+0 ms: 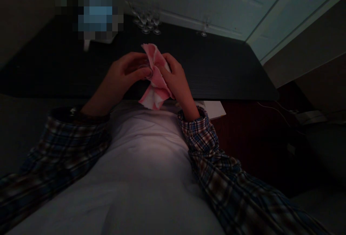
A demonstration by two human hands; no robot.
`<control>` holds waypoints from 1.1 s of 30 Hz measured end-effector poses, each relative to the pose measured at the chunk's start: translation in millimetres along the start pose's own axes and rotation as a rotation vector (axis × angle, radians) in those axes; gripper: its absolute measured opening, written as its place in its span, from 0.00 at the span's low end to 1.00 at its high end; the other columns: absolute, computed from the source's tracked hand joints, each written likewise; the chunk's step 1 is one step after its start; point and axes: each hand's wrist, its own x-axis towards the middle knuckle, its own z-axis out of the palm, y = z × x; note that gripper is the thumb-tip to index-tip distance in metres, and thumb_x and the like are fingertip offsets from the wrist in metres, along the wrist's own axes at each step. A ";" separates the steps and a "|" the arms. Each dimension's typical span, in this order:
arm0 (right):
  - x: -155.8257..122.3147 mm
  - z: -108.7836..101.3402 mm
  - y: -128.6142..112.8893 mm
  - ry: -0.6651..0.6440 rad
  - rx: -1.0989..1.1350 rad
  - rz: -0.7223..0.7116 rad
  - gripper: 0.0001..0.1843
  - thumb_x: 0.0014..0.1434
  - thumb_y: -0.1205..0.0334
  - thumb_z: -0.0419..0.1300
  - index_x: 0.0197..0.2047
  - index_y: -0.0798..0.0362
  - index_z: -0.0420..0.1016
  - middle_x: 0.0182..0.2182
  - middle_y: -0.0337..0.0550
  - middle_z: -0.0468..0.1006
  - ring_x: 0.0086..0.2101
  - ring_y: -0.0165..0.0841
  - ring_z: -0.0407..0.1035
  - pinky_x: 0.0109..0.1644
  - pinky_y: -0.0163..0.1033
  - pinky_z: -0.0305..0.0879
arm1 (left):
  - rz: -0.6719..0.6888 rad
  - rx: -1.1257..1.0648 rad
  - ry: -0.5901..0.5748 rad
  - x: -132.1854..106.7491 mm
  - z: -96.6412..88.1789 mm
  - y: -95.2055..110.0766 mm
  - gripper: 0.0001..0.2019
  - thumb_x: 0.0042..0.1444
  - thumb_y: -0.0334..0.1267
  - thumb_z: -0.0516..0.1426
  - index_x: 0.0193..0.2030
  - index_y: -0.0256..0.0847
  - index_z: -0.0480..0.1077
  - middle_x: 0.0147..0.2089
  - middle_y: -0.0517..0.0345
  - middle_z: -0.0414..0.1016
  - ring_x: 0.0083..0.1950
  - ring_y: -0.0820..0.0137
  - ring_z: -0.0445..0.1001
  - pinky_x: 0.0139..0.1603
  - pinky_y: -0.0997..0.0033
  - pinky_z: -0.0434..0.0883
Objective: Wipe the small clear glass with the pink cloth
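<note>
My left hand (129,70) is curled round a small clear glass (144,67), most of which is hidden by my fingers and the cloth. A pink and white cloth (158,80) is bunched against the glass's right side, its lower corner hanging down. My right hand (175,78) grips this cloth from the right, fingers behind it and thumb pressing into its folds. Both hands are above the front edge of a dark table (221,69), close to my body.
Several small stemmed glasses (146,24) stand in a group at the table's back edge. Another stemmed glass (204,29) stands apart to their right. A blurred-out patch (97,17) covers the back left. White paper (214,109) shows below the front edge; a thin cable (278,110) runs at right.
</note>
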 end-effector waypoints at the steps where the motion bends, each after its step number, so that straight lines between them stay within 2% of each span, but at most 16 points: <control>1: 0.2 0.6 0.9 0.005 0.008 -0.010 0.06 0.64 0.57 0.50 0.38 0.46 0.66 0.37 0.35 0.75 0.41 0.32 0.70 0.46 0.32 0.68 | 0.004 0.002 -0.006 0.1 -0.3 -0.2 0.17 0.54 0.34 0.60 0.52 0.37 0.69 0.50 0.51 0.75 0.51 0.67 0.74 0.49 0.66 0.74; 4: 0.6 1.8 2.8 0.011 0.031 -0.027 0.05 0.63 0.58 0.51 0.38 0.47 0.66 0.36 0.35 0.75 0.40 0.32 0.70 0.45 0.33 0.68 | 0.006 0.013 -0.020 0.2 -1.3 -1.3 0.17 0.54 0.35 0.60 0.52 0.37 0.69 0.50 0.52 0.75 0.52 0.66 0.73 0.51 0.63 0.73; 9: -0.2 0.9 1.1 0.018 0.047 -0.035 0.06 0.63 0.57 0.50 0.37 0.46 0.66 0.36 0.35 0.74 0.39 0.32 0.70 0.45 0.33 0.68 | 0.004 -0.006 -0.015 0.4 -1.8 -3.6 0.19 0.53 0.34 0.60 0.52 0.38 0.69 0.52 0.52 0.74 0.52 0.66 0.74 0.48 0.67 0.74; 17: 1.1 -0.1 -1.5 -0.027 -0.022 0.074 0.05 0.63 0.55 0.50 0.38 0.42 0.66 0.40 0.32 0.76 0.44 0.31 0.70 0.48 0.30 0.67 | -0.006 0.008 0.002 0.2 -0.9 -1.7 0.19 0.53 0.33 0.60 0.52 0.37 0.69 0.51 0.53 0.75 0.50 0.68 0.74 0.45 0.71 0.74; 23: 0.5 -1.9 -0.7 -0.023 0.050 0.020 0.07 0.62 0.53 0.50 0.37 0.43 0.66 0.38 0.33 0.75 0.42 0.31 0.69 0.47 0.32 0.68 | 0.001 0.009 0.013 0.1 -0.2 0.1 0.17 0.53 0.34 0.60 0.51 0.38 0.70 0.51 0.52 0.75 0.49 0.69 0.75 0.44 0.73 0.75; 33: 0.5 -2.3 -5.9 -0.042 0.012 0.117 0.07 0.62 0.54 0.50 0.38 0.42 0.67 0.40 0.32 0.76 0.45 0.33 0.69 0.49 0.34 0.68 | 0.008 0.006 0.010 0.4 -0.2 -1.0 0.18 0.53 0.35 0.61 0.51 0.39 0.70 0.51 0.53 0.76 0.50 0.68 0.74 0.44 0.74 0.74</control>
